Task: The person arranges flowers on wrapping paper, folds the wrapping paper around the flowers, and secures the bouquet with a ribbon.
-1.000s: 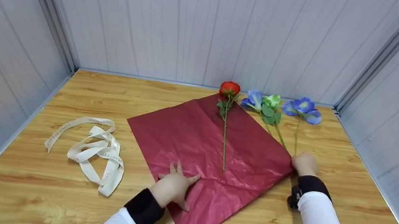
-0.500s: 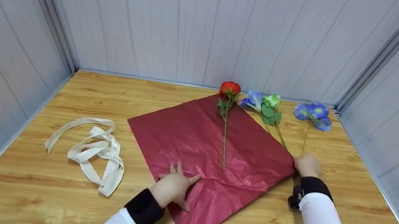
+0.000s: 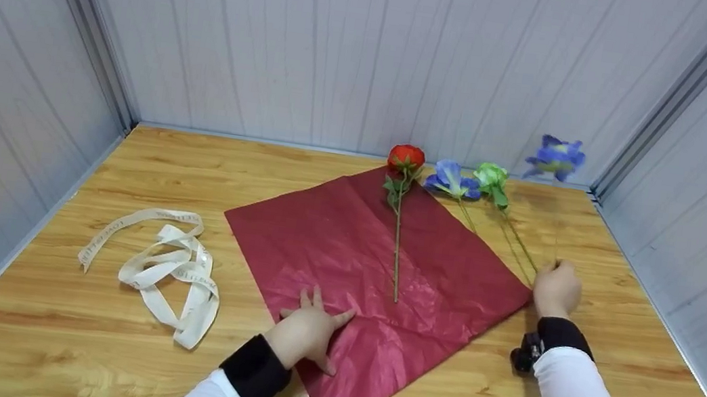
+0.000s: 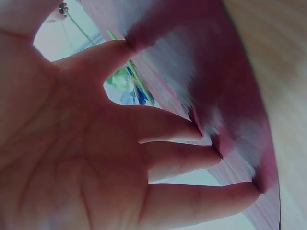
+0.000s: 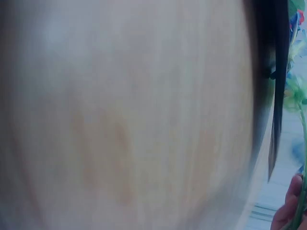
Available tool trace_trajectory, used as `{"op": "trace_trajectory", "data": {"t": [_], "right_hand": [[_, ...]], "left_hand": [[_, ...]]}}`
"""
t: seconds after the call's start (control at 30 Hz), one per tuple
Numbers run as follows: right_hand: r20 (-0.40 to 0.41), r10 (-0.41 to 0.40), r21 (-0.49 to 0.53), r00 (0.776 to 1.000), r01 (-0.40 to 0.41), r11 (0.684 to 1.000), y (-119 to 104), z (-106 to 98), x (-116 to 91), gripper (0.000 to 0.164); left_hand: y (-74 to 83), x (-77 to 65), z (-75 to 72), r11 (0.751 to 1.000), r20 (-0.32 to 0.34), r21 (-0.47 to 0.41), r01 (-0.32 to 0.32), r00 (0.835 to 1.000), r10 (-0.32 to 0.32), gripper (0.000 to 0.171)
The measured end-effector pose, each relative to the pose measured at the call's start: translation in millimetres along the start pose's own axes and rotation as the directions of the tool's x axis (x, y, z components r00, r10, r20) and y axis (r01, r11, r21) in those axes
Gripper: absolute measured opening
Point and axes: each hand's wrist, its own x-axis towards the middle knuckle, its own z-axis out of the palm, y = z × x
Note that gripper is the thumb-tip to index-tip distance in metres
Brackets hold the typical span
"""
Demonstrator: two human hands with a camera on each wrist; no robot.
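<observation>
My left hand [image 3: 307, 332], fingers spread, presses on the lower left part of a dark red sheet of wrapping paper [image 3: 346, 252]. In the left wrist view the fingertips of the left hand [image 4: 96, 139] meet the paper. Beyond the paper's right corner, my right hand [image 3: 558, 288] pinches the thin stem of a raised blue flower [image 3: 557, 158], blurred by motion. The stem of a green rose [image 3: 491, 175] also runs into these fingers; the right wrist view shows a green stem [image 5: 304, 139] in the hand. A red rose [image 3: 406, 158] lies lengthwise on the paper.
Another blue flower [image 3: 451, 181] lies behind the paper's upper right edge, its lower stem hidden. A loose heap of printed white ribbon [image 3: 181, 264] lies left on the wooden table [image 3: 119, 372]. Pale panel walls [image 3: 345, 54] close off the back and sides.
The right hand has moved slightly right, and the blue flower at its fingers has swung up off the table. The green rose has shifted right. The left hand stays still.
</observation>
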Motion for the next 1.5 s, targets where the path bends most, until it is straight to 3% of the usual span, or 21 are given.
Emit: {"op": "trace_trajectory", "data": {"t": [0.17,0.47,0.7,0.97,1.27,1.33,1.5], "right_hand": [[-0.057,-0.042,0.041,0.997,0.044,0.998,-5,3,-2,0.037],[-0.058,-0.122,0.170,0.991,0.131,0.977,-21,12,-9,0.038],[0.023,-0.217,0.230,0.976,0.206,0.951,-47,21,-21,0.035],[0.075,-0.250,0.313,0.965,0.215,0.925,-76,22,-37,0.034],[0.154,-0.252,0.495,0.955,0.145,0.856,-96,35,-55,0.024],[0.163,-0.263,0.495,0.951,0.152,0.856,-99,40,-60,0.022],[0.176,-0.290,0.364,0.941,0.211,0.907,-105,48,-73,0.020]], "left_hand": [[0.6,-0.3,0.1,1.000,-0.002,0.003,-0.005,1.000,0.005,0.098],[0.1,-0.4,-0.2,1.000,-0.005,0.007,-0.011,1.000,0.011,0.099],[-0.3,0.7,0.0,1.000,-0.005,0.013,-0.013,1.000,0.013,0.098],[-1.0,1.7,0.5,1.000,0.007,-0.004,-0.004,1.000,0.004,0.099],[-1.5,1.8,0.9,1.000,0.011,0.007,-0.009,1.000,0.009,0.100],[-1.5,1.7,0.9,1.000,0.012,0.011,-0.007,1.000,0.007,0.099],[-1.1,0.2,0.6,1.000,0.002,0.009,-0.013,1.000,0.013,0.098]]}}
